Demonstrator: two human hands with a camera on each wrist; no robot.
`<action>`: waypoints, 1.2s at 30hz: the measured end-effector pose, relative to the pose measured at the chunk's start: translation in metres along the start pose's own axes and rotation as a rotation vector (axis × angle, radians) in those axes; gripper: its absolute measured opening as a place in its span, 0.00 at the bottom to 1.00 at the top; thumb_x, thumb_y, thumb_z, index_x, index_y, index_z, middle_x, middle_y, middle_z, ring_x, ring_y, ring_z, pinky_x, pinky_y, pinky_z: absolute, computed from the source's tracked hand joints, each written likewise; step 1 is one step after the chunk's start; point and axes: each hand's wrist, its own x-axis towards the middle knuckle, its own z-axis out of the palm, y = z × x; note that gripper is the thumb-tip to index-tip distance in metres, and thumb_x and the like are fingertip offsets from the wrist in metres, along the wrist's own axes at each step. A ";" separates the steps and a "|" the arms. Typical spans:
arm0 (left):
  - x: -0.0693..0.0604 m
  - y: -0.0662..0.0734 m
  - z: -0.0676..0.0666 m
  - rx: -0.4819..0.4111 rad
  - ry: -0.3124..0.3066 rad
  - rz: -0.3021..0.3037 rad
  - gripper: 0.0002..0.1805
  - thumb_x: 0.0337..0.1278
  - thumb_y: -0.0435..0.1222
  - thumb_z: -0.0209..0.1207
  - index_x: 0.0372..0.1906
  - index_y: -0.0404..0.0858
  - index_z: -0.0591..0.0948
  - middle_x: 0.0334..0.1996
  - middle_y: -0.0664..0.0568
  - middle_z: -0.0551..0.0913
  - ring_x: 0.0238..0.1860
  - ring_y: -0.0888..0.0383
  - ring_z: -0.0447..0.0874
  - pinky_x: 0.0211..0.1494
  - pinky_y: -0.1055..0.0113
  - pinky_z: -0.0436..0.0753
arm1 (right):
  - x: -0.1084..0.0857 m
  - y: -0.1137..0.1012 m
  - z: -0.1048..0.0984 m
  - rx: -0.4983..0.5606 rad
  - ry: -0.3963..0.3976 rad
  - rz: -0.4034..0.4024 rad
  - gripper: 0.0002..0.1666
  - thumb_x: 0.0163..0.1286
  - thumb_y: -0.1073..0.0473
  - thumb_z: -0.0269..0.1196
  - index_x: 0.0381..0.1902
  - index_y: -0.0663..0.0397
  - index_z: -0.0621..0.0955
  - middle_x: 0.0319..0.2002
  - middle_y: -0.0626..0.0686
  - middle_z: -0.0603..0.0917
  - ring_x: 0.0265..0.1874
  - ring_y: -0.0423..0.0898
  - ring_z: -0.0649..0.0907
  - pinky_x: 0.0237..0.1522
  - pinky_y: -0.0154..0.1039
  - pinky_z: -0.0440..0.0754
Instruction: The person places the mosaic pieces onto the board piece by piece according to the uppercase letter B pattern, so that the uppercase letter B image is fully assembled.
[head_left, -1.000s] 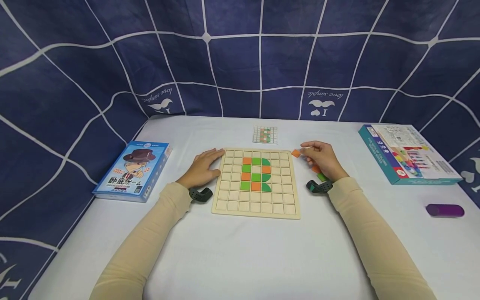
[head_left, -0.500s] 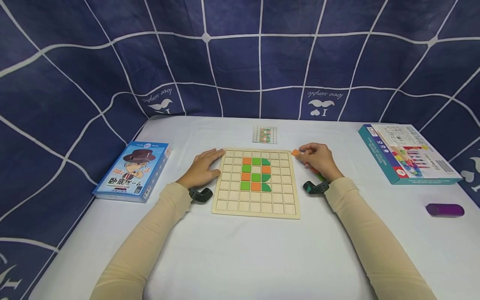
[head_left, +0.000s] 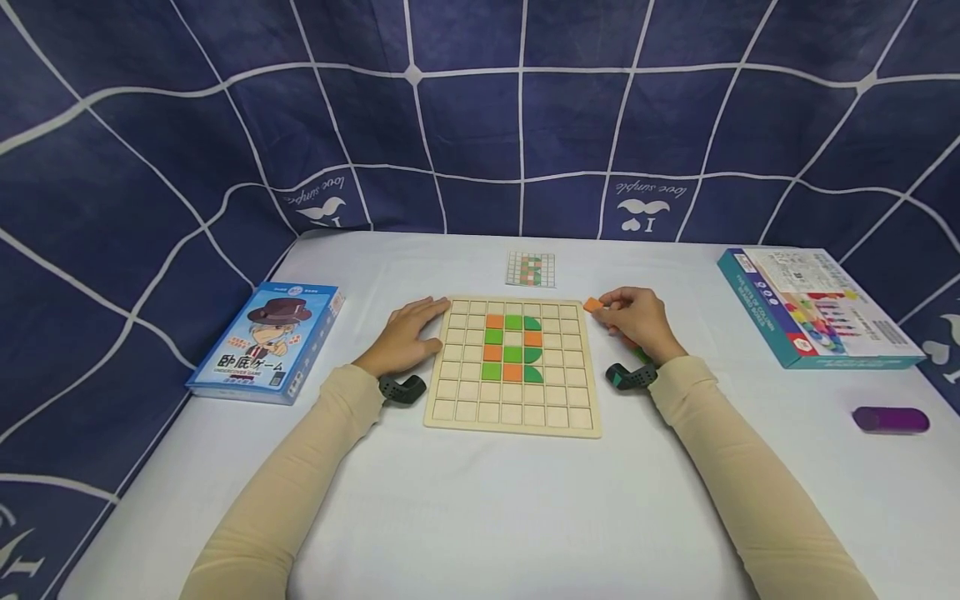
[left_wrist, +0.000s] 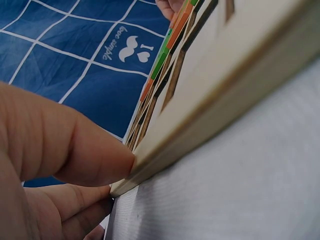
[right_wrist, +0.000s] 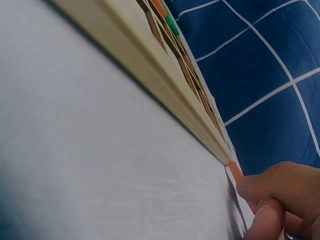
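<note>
A pale wooden grid board [head_left: 512,418] lies mid-table, with orange, green and dark green tiles set in several of its cells. At its left edge rests my left hand [head_left: 405,335], fingers extended; in the left wrist view the thumb [left_wrist: 95,155] touches the board's side. Just past the board's right edge, my right hand [head_left: 637,321] pinches an orange square tile [head_left: 592,305] between thumb and fingers. The right wrist view shows that tile [right_wrist: 235,170] close to the board's corner. Under the right hand, a green tile [head_left: 642,355] is mostly hidden.
Behind the board lies a small pattern card [head_left: 530,269]. A blue game box [head_left: 266,342] stands at the left, a teal-edged box [head_left: 817,308] at the right. Nearer on the right is a purple cylinder [head_left: 890,421]. Dark blue cloth [head_left: 480,125] hangs behind the table.
My right hand has shifted slightly left and closed in on the orange tile, covering more of the loose tiles beneath it. The left hand and the board have stayed put.
</note>
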 end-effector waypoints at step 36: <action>0.002 -0.006 0.004 -0.001 0.019 0.021 0.42 0.62 0.34 0.56 0.83 0.30 0.65 0.84 0.39 0.64 0.86 0.39 0.53 0.86 0.42 0.49 | -0.065 -0.033 0.022 0.404 -0.345 -0.121 0.22 0.73 0.75 0.65 0.62 0.79 0.76 0.41 0.60 0.93 0.36 0.39 0.92 0.43 0.36 0.92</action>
